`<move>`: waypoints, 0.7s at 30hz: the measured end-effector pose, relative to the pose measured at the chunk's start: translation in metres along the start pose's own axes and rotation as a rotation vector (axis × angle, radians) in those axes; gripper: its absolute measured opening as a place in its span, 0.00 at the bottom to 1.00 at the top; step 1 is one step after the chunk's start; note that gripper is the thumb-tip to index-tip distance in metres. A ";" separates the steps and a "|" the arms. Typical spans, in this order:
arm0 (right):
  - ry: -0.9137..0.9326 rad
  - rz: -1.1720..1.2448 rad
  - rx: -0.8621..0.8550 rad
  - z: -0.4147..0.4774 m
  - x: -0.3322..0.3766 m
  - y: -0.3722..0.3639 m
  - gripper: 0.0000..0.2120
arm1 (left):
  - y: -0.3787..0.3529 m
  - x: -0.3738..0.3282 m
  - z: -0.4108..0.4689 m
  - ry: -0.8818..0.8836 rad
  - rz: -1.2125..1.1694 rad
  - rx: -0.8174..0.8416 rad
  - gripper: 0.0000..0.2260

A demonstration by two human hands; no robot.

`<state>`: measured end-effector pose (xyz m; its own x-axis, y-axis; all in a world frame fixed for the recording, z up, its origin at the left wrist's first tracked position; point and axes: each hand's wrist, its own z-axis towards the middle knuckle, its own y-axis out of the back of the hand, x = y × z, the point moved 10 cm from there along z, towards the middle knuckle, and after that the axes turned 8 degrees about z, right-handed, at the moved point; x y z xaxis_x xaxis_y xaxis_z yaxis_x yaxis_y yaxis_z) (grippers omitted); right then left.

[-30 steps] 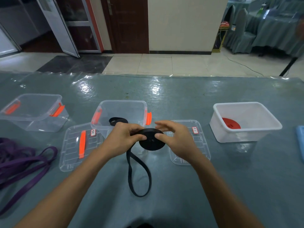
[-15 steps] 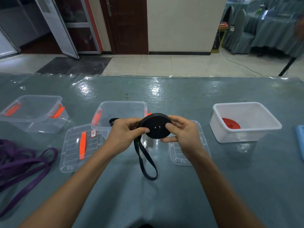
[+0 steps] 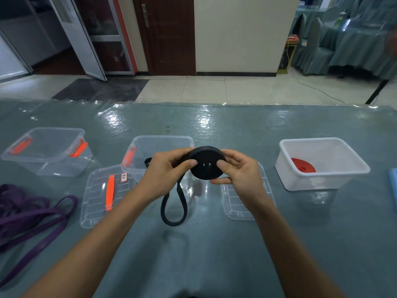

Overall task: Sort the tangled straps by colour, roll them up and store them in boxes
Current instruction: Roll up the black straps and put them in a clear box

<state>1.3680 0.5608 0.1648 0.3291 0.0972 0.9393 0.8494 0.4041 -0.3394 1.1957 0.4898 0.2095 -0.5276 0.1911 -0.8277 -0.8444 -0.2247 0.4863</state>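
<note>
Pinching black strap roll (image 3: 207, 165) btwn L hand (image 3: 163, 175) & R hand (image 3: 238, 175) grips; tail (image 3: 171, 223) top hidden behind L.

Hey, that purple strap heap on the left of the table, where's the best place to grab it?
Pinch the free loop sticking out of the purple straps toward the clear lid, coming from above on its right side. It lies flat, apart from the tangled heap, so it should probably pull free with least snagging.
</note>
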 end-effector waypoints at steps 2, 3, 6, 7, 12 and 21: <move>0.010 -0.013 0.006 -0.001 0.004 -0.001 0.12 | 0.001 -0.003 0.001 0.007 -0.002 0.001 0.11; 0.016 -0.024 0.008 -0.001 0.007 -0.002 0.12 | 0.000 -0.004 0.002 0.016 -0.013 0.007 0.10; 0.034 -0.057 0.022 0.000 0.015 -0.004 0.13 | 0.002 -0.004 0.005 0.047 -0.059 0.003 0.09; 0.039 -0.051 0.034 0.000 0.016 -0.005 0.13 | 0.004 -0.004 0.006 0.052 -0.079 -0.014 0.09; 0.066 -0.006 0.131 0.001 0.001 -0.009 0.19 | 0.014 -0.009 0.008 0.053 -0.138 -0.111 0.09; -0.293 -0.527 0.100 -0.005 -0.163 0.014 0.34 | 0.041 -0.008 0.018 0.127 -0.165 -0.242 0.08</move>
<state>1.3285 0.5458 0.0071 -0.2646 0.1017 0.9590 0.8196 0.5477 0.1680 1.1636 0.4964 0.2414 -0.3568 0.1267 -0.9256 -0.8631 -0.4239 0.2747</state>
